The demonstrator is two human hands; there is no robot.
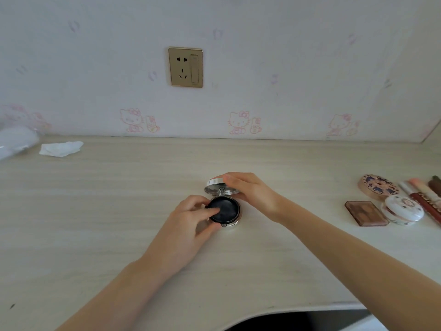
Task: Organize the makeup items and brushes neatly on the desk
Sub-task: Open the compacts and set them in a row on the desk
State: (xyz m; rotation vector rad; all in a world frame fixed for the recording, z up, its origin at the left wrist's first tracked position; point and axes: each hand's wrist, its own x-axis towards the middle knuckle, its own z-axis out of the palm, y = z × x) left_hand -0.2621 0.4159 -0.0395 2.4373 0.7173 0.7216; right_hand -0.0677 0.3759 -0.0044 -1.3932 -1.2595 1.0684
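Here, one open silver compact (223,204) is seen mid-worktop (119,199), while two round compacts (378,187), one brown palette (366,213) and several tubes (427,194) are grouped at the right edge. The compact's base is gripped by the curled left hand (191,218), its raised lid (220,186) is held by the right hand (250,189), and one crumpled tissue (60,148) is left far left.

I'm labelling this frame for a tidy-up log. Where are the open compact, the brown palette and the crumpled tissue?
open compact (225,209): head view, on the black puff in its base.
brown palette (365,213): head view, middle of its lid.
crumpled tissue (60,148): head view, centre of the white wad.
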